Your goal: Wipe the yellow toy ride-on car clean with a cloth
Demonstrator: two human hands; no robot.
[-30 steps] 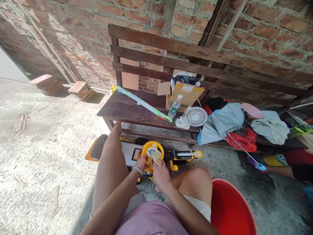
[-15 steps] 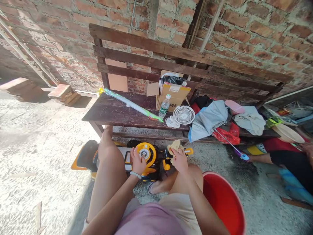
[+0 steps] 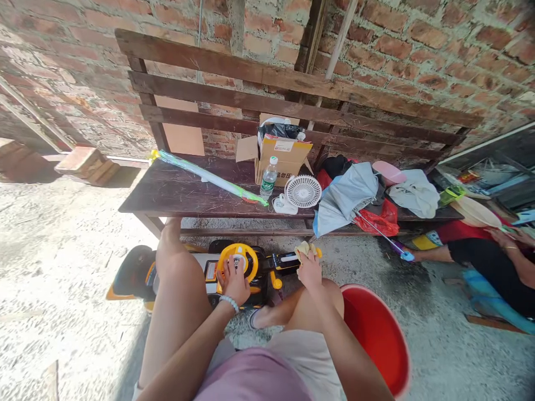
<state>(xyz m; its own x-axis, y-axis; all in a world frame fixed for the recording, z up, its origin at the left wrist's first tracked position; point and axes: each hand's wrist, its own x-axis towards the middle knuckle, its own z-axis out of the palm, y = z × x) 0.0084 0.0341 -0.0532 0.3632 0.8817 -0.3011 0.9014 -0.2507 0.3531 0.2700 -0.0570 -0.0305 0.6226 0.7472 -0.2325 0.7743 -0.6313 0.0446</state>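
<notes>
A yellow-and-black ride-on toy vehicle [image 3: 211, 271] with a yellow steering wheel [image 3: 253, 260] stands on the ground between my legs. My left hand [image 3: 235, 284] lies over the lower part of the wheel, fingers apart, their tips on its hub. In my right hand [image 3: 310, 272] is a crumpled pale-yellow cloth [image 3: 304, 248], pressed against the far end of the toy's black front arm [image 3: 282, 260]. My fingers wrap round the cloth and hide part of it.
Beside my right leg stands a red bucket [image 3: 374, 334]. Ahead, a dark wooden bench [image 3: 188, 192] bears a water bottle [image 3: 268, 178], white fan [image 3: 303, 191], cardboard box [image 3: 276, 156] and folded umbrella [image 3: 349, 192]. Another person [image 3: 480, 256] sits at the right.
My right hand and the cloth have shifted outward along the black arm, baring more of it. My left hand has slid rightward across the wheel onto its hub. The view has turned slightly right.
</notes>
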